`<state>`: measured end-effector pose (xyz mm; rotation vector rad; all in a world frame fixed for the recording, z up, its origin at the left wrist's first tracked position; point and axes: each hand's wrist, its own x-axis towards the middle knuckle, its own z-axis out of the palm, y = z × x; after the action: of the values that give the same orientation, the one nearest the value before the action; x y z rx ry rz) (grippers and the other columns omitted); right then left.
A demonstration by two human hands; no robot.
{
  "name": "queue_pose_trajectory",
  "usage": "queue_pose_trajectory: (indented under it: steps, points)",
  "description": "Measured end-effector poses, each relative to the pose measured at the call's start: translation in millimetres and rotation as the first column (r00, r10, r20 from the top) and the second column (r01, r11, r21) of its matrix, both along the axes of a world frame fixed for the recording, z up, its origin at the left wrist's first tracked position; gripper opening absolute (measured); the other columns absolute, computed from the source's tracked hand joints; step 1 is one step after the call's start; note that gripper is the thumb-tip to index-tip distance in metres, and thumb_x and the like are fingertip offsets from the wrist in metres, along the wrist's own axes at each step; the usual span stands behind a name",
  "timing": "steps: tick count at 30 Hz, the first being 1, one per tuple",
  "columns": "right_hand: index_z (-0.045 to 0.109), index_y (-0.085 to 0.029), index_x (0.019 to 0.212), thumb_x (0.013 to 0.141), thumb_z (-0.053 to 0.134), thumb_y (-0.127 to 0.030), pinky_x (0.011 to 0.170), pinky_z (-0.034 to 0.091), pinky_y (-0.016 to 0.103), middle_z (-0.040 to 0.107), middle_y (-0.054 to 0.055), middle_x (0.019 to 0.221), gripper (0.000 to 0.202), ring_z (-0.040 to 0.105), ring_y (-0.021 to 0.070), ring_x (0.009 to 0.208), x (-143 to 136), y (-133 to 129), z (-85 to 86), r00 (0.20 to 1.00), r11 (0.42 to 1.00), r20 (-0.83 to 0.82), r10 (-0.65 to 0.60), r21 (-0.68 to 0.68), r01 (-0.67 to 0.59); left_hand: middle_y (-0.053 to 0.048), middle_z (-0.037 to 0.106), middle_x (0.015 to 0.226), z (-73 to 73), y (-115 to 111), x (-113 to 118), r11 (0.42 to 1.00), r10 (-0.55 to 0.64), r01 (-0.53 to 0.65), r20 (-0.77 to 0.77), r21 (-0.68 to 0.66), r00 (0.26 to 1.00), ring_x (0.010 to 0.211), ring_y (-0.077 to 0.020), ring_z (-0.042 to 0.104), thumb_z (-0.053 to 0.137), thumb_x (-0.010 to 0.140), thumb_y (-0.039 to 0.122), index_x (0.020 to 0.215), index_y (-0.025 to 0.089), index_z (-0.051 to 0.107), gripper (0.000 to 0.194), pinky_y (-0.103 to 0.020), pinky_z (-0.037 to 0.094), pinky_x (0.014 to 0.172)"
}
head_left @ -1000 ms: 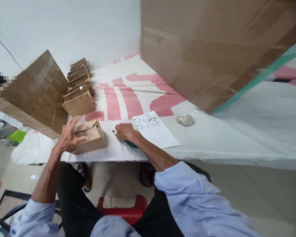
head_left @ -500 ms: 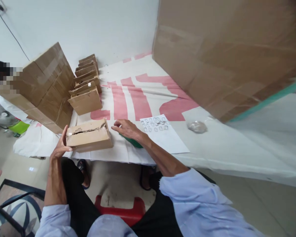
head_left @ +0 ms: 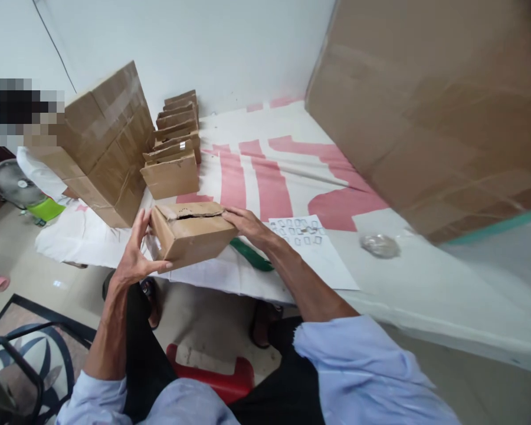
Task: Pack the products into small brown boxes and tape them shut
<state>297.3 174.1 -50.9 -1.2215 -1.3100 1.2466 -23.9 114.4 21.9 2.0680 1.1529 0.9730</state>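
A small cardboard carton (head_left: pixel 206 241) sits between the two hands at the near edge of the table, tilted, with a ragged slit running along its top; whether its underside touches the cloth, I cannot tell. The left hand (head_left: pixel 135 257) is spread wide around the carton's left end, thumb along the lower near edge and fingers up against the end. The right hand (head_left: pixel 250 227) holds the opposite end, its fingers bent over the upper corner, while its thumb is hidden.

Beneath the right wrist lies a curved green object (head_left: pixel 253 255), partly covered, so its kind is unclear. Just beside it, a white paper sheet (head_left: pixel 325 262) bears rows of small dark-outlined rectangles. Farther right, a shiny, roundish clear bundle (head_left: pixel 379 246) rests on the white tablecloth (head_left: pixel 425 289), which has large red patches.

At the back left, a row of open cardboard boxes (head_left: pixel 170 178) stands next to a large taped carton (head_left: pixel 101 141). A huge cardboard box (head_left: pixel 425 106) fills the upper right. Below the table is a red plastic stool (head_left: pixel 221 381), and a fan (head_left: pixel 15 183) stands at far left
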Motion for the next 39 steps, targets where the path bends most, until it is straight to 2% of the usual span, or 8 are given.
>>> queue_pose_trajectory:
  steps: [5,10,13,15,18,21,27,39]
  points:
    - [0.079,-0.017,0.113,0.090,0.064,-0.046,0.092,0.059,0.036,0.082,0.009,0.112,0.040,0.072,0.0255,0.106,0.4,3.0,-4.0,1.000,1.000,-0.014,-0.015,0.013,0.015,-0.018,0.032,0.177,9.7,-0.5,18.5,0.998,0.016,-0.016,0.001,0.054,1.000,0.165,-0.0411,0.029,0.096,0.063,0.069,0.168,0.029,0.031,0.129,-0.057,0.024,0.136]
    - [0.079,-0.019,0.118,0.096,0.058,-0.042,0.100,0.058,0.041,0.081,0.010,0.116,0.039,0.072,0.0269,0.110,0.7,6.0,-5.3,0.990,0.995,0.126,-0.057,0.093,0.045,-0.017,0.050,0.163,13.4,0.7,25.7,0.996,0.051,-0.047,-0.054,0.071,0.997,0.156,-0.0396,0.044,0.094,0.066,0.069,0.152,0.026,0.050,0.105,-0.053,0.036,0.129]
    - [0.077,-0.017,0.118,0.097,0.051,-0.034,0.101,0.057,0.046,0.077,0.014,0.118,0.037,0.069,0.0300,0.114,3.5,3.0,4.5,0.895,0.937,0.314,-0.316,0.249,0.244,-0.014,0.057,0.152,13.4,-1.0,30.0,0.995,0.080,-0.075,-0.065,0.071,0.995,0.139,-0.0351,0.058,0.095,0.067,0.063,0.151,0.026,0.050,0.102,-0.047,0.049,0.116]
    - [0.076,-0.019,0.119,0.098,0.050,-0.030,0.105,0.055,0.048,0.073,0.015,0.120,0.035,0.066,0.0315,0.118,2.1,-7.1,21.8,0.785,0.814,0.345,-0.514,0.484,0.321,-0.012,0.059,0.149,12.5,-1.4,35.7,0.992,0.096,-0.090,-0.065,0.093,0.993,0.132,-0.0331,0.061,0.096,0.067,0.058,0.151,0.026,0.051,0.101,-0.045,0.050,0.111]
    - [0.078,-0.023,0.115,0.102,0.051,-0.026,0.110,0.049,0.050,0.071,0.013,0.119,0.029,0.062,0.0312,0.119,-12.7,-33.2,59.2,0.752,0.630,0.346,-0.560,0.768,0.116,-0.012,0.060,0.148,10.1,0.6,47.9,0.986,0.126,-0.117,-0.071,0.117,0.990,0.132,-0.0347,0.060,0.098,0.062,0.053,0.150,0.027,0.052,0.103,-0.048,0.048,0.112]
    - [0.080,-0.025,0.107,0.102,0.055,-0.019,0.106,0.047,0.049,0.073,0.011,0.114,0.026,0.058,0.0309,0.116,-39.2,-56.0,89.7,0.721,0.548,0.515,-0.464,0.806,-0.223,-0.013,0.061,0.147,7.2,3.9,59.8,0.984,0.133,-0.126,-0.058,0.124,0.989,0.134,-0.0371,0.059,0.099,0.060,0.046,0.149,0.027,0.053,0.102,-0.052,0.047,0.113]
    - [0.082,-0.022,0.105,0.099,0.059,-0.015,0.100,0.043,0.046,0.073,0.012,0.111,0.025,0.053,0.0316,0.111,-70.1,-53.5,99.3,0.492,0.538,0.724,-0.484,0.689,-0.484,-0.012,0.063,0.143,6.5,2.3,72.4,0.976,0.156,-0.146,-0.053,0.164,0.986,0.133,-0.0379,0.060,0.090,0.063,0.029,0.147,0.029,0.055,0.091,-0.055,0.048,0.110]
    - [0.084,-0.018,0.108,0.096,0.059,-0.010,0.101,0.043,0.047,0.075,0.013,0.105,0.029,0.058,0.0304,0.106,-66.6,-59.7,105.5,0.333,0.535,0.789,-0.516,0.601,-0.594,-0.013,0.063,0.145,7.0,-6.1,86.4,0.968,0.195,-0.179,-0.076,0.178,0.978,0.137,-0.0400,0.057,0.092,0.065,0.036,0.145,0.029,0.054,0.089,-0.060,0.043,0.115]
